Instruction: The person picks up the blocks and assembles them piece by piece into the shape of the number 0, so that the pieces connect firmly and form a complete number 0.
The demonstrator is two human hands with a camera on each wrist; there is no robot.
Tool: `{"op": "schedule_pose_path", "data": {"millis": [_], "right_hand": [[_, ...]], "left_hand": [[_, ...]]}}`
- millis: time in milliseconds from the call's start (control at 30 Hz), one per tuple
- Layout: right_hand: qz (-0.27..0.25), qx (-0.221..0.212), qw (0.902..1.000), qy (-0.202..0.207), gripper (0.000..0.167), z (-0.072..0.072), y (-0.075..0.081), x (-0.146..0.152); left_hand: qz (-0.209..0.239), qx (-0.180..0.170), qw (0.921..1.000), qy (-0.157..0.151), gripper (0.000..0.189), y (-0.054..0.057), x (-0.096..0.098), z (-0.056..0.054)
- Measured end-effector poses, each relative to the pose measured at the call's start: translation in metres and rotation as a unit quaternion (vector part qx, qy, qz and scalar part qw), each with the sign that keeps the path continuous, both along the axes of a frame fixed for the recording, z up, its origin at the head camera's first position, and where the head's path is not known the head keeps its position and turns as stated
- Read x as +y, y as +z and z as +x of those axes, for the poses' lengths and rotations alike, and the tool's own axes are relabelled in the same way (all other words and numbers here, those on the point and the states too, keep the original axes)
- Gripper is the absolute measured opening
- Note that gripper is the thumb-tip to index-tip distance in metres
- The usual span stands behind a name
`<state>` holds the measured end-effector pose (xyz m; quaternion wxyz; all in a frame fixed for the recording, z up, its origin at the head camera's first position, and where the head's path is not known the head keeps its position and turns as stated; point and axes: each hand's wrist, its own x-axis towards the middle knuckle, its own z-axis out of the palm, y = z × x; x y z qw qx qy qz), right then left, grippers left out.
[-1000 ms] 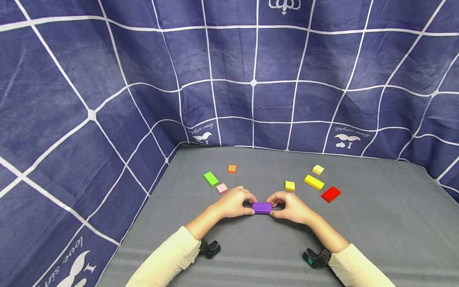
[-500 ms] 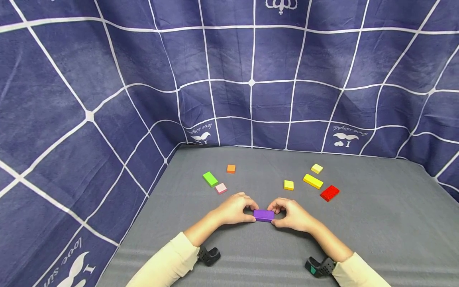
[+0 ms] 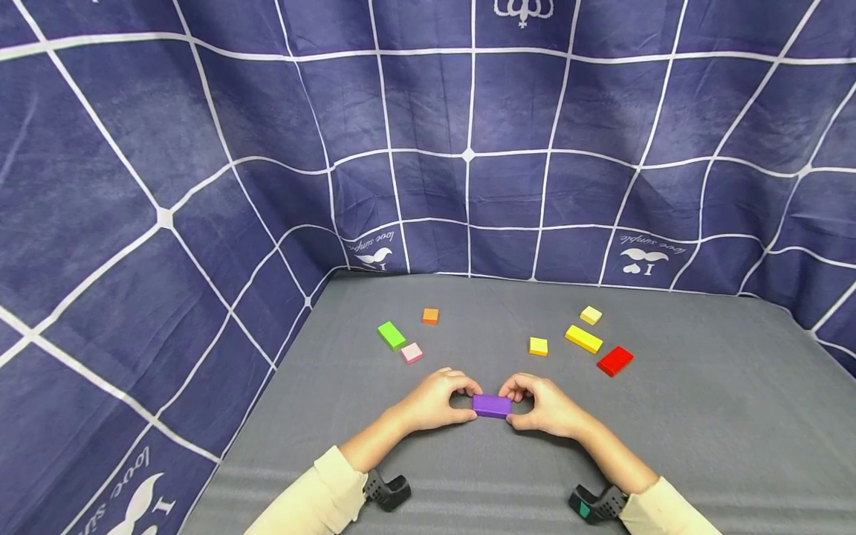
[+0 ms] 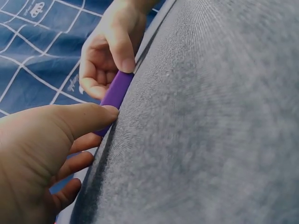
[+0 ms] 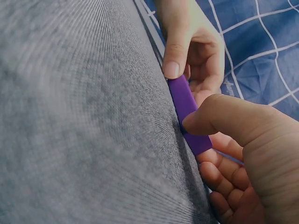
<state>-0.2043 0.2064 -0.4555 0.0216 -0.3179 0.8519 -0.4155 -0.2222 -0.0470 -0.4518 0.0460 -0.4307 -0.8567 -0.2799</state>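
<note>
A purple rectangular block [image 3: 491,406] lies on the grey cloth surface, its long side running left to right. The left hand [image 3: 436,402] pinches its left end between thumb and fingers. At the right end, the right hand [image 3: 546,406] pinches it the same way. In the left wrist view the purple block [image 4: 117,91] spans the gap between both thumbs. The right wrist view shows the block [image 5: 184,100] against the cloth, with the right thumb on its near face.
Beyond the left hand lie a green block [image 3: 391,336], a pink block [image 3: 412,353] and an orange block [image 3: 431,316]. Beyond the right hand are a yellow block [image 3: 538,346], a long yellow block [image 3: 584,339], a pale yellow block [image 3: 591,315] and a red block [image 3: 615,361]. A blue gridded curtain [image 3: 428,186] borders the surface.
Both hands have drawn the purple block a little toward the person over the last second, mostly in the first half. The grip at both ends stays the same. The other blocks stay put.
</note>
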Motion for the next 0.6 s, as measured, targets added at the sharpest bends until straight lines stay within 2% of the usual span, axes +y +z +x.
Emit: {"op": "schedule_pose_path", "data": {"millis": [133, 333, 400, 467, 600], "right_hand": [[-0.006, 0.006, 1.0, -0.001, 0.031, 0.005, 0.005, -0.003], [-0.02, 0.023, 0.9995, 0.005, 0.028, 0.018, 0.029, -0.01], [-0.02, 0.028, 0.9994, 0.005, 0.028, 0.019, 0.032, -0.011], [-0.022, 0.03, 0.9993, 0.005, 0.029, 0.018, 0.029, -0.01], [-0.02, 0.029, 0.9994, 0.003, 0.03, 0.009, 0.01, -0.005]], "left_hand": [[0.032, -0.007, 0.9995, -0.003, 0.028, -0.006, -0.002, -0.001], [0.061, -0.016, 0.998, -0.007, 0.03, -0.01, -0.003, -0.002], [0.066, -0.018, 0.9976, -0.008, 0.03, -0.011, -0.003, -0.003], [0.068, -0.022, 0.9974, -0.008, 0.03, -0.011, -0.003, -0.004], [0.07, -0.028, 0.9971, -0.012, 0.031, -0.011, -0.004, -0.003]]}}
